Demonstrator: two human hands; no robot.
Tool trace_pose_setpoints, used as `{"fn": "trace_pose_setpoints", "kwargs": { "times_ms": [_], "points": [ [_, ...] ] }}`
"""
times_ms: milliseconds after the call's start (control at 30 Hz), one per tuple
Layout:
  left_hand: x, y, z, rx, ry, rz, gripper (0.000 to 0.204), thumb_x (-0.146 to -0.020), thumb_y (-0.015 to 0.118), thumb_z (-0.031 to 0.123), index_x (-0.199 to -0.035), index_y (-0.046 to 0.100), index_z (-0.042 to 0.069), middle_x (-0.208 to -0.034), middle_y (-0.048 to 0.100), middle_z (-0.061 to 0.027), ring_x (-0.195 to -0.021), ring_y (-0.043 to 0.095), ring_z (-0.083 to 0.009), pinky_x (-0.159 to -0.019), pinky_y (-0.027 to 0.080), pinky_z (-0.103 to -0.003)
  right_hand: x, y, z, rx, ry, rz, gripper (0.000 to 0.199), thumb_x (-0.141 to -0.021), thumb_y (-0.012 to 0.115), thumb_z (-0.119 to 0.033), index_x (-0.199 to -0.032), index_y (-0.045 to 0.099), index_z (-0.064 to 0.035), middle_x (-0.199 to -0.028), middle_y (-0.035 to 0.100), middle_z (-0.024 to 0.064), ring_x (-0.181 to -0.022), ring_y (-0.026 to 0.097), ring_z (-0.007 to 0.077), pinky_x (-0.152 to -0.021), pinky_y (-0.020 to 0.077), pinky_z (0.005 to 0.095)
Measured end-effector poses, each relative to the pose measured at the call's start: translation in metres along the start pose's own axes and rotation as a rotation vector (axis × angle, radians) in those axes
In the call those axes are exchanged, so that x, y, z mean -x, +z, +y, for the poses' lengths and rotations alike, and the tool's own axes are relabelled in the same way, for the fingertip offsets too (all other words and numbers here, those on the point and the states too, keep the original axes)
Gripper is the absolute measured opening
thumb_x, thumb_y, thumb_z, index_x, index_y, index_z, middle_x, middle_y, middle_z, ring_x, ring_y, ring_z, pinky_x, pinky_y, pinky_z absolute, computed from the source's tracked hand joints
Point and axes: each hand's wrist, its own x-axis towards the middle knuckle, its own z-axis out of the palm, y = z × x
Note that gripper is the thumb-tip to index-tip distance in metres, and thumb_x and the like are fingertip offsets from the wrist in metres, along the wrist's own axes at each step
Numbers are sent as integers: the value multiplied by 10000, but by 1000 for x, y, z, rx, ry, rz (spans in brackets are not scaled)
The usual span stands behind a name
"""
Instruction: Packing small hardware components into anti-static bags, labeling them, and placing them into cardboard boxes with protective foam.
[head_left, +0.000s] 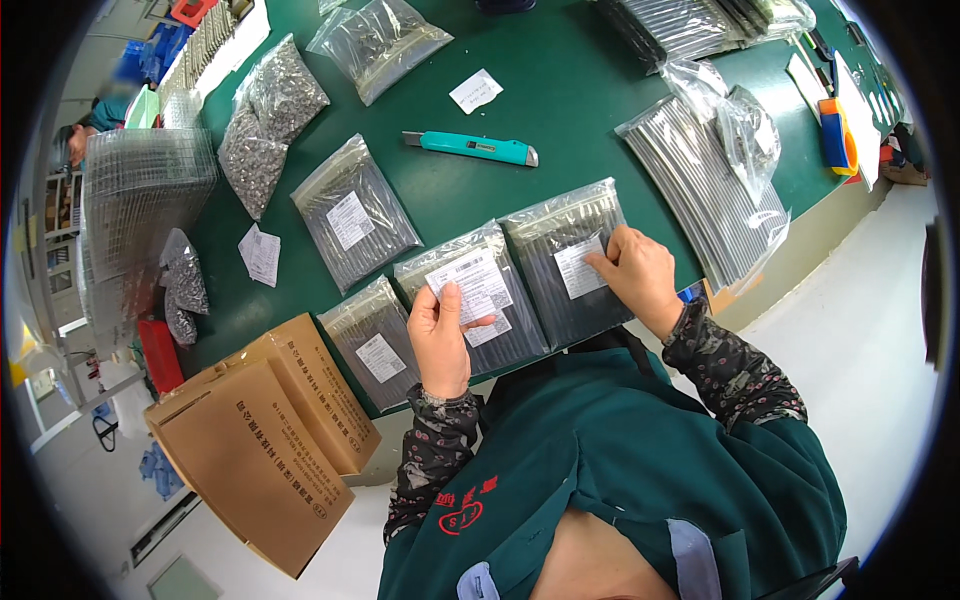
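My left hand [440, 345] pinches a white printed label sheet [470, 284] between thumb and fingers, above the middle clear bag [520, 315] of dark thin rods. That bag bears a label of its own, partly covered by the sheet. My right hand [640, 275] has its fingers curled at the right edge of another clear bag of dark rods [530, 235], its thumb against the white label [581, 268] there. To the left along the table edge lies a smaller labelled bag [375, 345]. Farther back rests another labelled bag of rods [355, 215].
A teal utility knife [475, 147] lies behind the bags. Bags of small metal parts [270, 120] are at left, grey tubes [700, 190] at right. An open cardboard box [265, 440] stands by the near left edge. Paper slips [260, 254] and an orange-and-blue tape dispenser [838, 138] are also around.
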Motion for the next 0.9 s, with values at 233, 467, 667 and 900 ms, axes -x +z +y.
{"fn": "trace_pose_setpoints", "kwargs": {
  "times_ms": [233,467,667,900],
  "points": [
    [-15,8,5,-43,31,16,220,-913,445,184,-1002,531,2,-918,603,-67,-749,606,-125,-563,530,-254,0,-2,3,-25,-492,87,188,-700,641,-174,-728,485,-74,-756,480,69,-730,517,248,-574,437,343],
    [-73,18,16,-122,-5,20,229,-915,424,177,-1013,531,0,-911,600,-59,-739,604,-116,-537,518,-232,-4,-8,-3,56,-470,-226,175,-709,630,-179,-762,510,-64,-765,490,69,-734,525,241,-577,451,352],
    [-132,14,3,-121,-218,148,239,-907,420,183,-1002,512,-16,-924,601,-95,-733,619,-181,-487,522,-273,-18,-31,-6,-140,-429,-121,116,-723,614,-128,-781,535,-66,-709,516,68,-674,543,255,-560,444,355],
    [-163,32,-3,-162,-182,243,221,-900,427,165,-1011,503,-11,-912,592,-92,-742,617,-202,-521,538,-307,-42,-39,-4,-189,-440,-50,74,-730,595,-93,-732,535,-50,-676,519,82,-635,542,276,-538,437,363]
  ]
}}
